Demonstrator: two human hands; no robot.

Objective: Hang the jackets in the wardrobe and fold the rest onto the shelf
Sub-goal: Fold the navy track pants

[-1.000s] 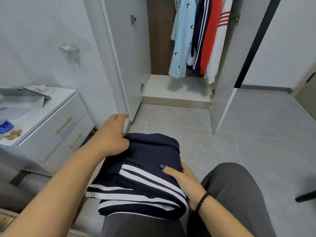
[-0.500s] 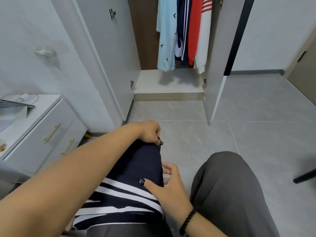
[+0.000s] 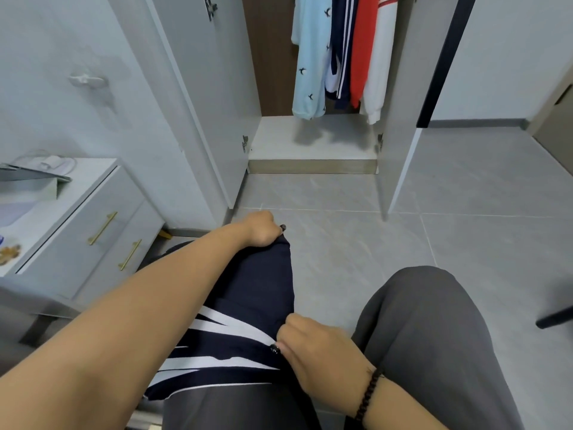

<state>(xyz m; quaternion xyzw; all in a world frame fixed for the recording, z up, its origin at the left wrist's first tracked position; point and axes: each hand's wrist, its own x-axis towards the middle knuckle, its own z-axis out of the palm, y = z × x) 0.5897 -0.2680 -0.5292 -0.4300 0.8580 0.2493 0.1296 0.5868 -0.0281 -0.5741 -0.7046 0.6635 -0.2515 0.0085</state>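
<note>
The wardrobe (image 3: 316, 141) stood open, smooth grey doors wide, four soft jackets (image 3: 344, 54) hanging inside above its flat, bare shelf. On the person's lap lay the folded navy garment (image 3: 248, 305), white stripes across it. The left hand (image 3: 260, 228) gripped its far edge; the right hand (image 3: 313, 352) pinched the near corner.

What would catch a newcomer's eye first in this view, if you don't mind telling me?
First, the folded navy garment with white stripes on the person's lap at bottom centre, gripped at its far end by the left hand and at its near edge by the right hand. Next, the open wardrobe straight ahead, where a light blue jacket, a navy one, a red jacket and a white one hang in a row.
</note>
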